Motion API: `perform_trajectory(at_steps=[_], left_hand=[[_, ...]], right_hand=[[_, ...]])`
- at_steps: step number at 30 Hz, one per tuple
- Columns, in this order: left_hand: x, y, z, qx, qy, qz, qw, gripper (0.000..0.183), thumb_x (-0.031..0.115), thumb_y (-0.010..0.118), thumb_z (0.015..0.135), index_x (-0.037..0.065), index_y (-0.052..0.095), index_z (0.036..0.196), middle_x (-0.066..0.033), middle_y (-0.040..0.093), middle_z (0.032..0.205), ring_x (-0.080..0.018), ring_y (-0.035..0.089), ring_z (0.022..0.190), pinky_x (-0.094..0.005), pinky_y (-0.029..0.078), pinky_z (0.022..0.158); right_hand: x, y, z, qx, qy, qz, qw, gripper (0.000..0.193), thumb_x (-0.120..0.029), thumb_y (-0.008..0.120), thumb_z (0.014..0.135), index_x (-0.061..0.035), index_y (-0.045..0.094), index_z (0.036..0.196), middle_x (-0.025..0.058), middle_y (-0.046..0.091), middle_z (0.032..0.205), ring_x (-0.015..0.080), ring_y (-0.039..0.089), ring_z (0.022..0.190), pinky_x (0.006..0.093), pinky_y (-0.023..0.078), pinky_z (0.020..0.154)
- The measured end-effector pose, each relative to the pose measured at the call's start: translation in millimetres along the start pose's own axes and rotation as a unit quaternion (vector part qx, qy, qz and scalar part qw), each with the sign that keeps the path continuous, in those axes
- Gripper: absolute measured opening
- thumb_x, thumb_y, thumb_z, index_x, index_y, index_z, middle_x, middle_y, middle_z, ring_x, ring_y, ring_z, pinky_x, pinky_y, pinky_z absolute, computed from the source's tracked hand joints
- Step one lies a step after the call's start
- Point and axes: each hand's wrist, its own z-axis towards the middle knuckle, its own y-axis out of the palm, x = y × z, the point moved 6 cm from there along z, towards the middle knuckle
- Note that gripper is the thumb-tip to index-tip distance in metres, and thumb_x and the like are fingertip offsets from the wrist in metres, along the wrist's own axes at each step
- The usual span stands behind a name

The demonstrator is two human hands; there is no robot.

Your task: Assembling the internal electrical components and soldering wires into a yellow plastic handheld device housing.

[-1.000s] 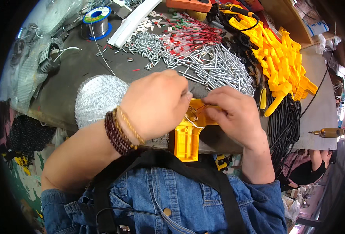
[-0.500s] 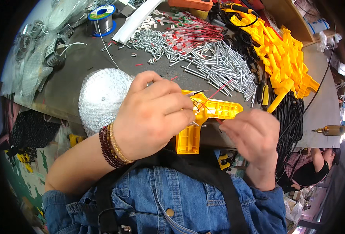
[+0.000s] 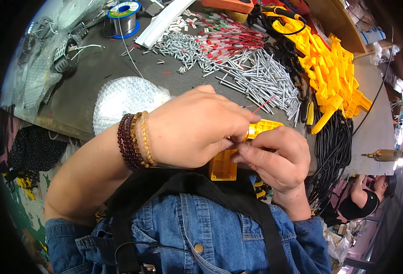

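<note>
A yellow plastic handle-shaped shell (image 3: 223, 168) lies at the table's near edge, mostly covered by my hands; its ribbed hollow inside faces up. My left hand (image 3: 194, 128) reaches over it with its fingers pinched together, what is in them being hidden. Against those fingertips, my right hand (image 3: 281, 157) is closed in a pinch, with a bit of red wire showing under its fingers. Another length of red wire (image 3: 264, 104) sticks up from behind my left fingers. Beside my left wrist rests a round bundle in bubble wrap (image 3: 124, 102).
Small screws (image 3: 178, 49), long screws (image 3: 260, 80) and red-wired parts (image 3: 228, 39) are heaped beyond my hands. Yellow shells (image 3: 331, 73) and black cables (image 3: 331, 155) lie right. A solder spool (image 3: 124, 20) stands far left. A screwdriver (image 3: 381, 155) hangs at far right, near another person (image 3: 363, 196).
My left hand has moved right and turned over the shell, covering more of it. My right hand has come left, and the fingertips of both now meet.
</note>
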Motion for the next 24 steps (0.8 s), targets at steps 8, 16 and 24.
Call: perform_trajectory(at_steps=[8, 16, 24], left_hand=[[-7.5, 4.1, 2.6, -0.022, -0.027, 0.021, 0.999, 0.013, 0.010, 0.070, 0.078, 0.011, 0.064, 0.089, -0.0026, 0.064, 0.085, -0.0264, 0.061, 0.088, -0.0385, 0.042, 0.082], [-9.9, 1.9, 2.6, 0.018, 0.001, 0.046, 0.999, 0.012, 0.018, 0.073, 0.080, 0.010, 0.067, 0.088, -0.0035, 0.063, 0.088, -0.0264, 0.061, 0.088, -0.0387, 0.045, 0.083], [-14.2, 1.8, 3.0, 0.010, -0.023, -0.003, 1.000, 0.013, 0.021, 0.073, 0.081, 0.010, 0.071, 0.088, -0.0058, 0.062, 0.087, -0.0280, 0.061, 0.087, -0.0396, 0.047, 0.079]], right_hand=[[10.7, 3.5, 0.9, 0.025, 0.011, 0.021, 0.999, 0.022, -0.013, 0.081, 0.063, -0.0104, 0.075, 0.084, 0.0016, 0.065, 0.076, 0.0164, 0.062, 0.062, 0.0289, 0.047, 0.051], [19.2, -0.3, -7.7, -0.013, 0.016, -0.008, 1.000, 0.029, -0.006, 0.083, 0.062, -0.0019, 0.073, 0.089, 0.0080, 0.065, 0.080, 0.0200, 0.064, 0.065, 0.0289, 0.050, 0.055], [22.3, 3.8, -13.4, 0.013, 0.001, -0.037, 0.999, 0.023, -0.010, 0.079, 0.066, -0.0072, 0.073, 0.089, 0.0037, 0.064, 0.079, 0.0191, 0.064, 0.063, 0.0305, 0.049, 0.053]])
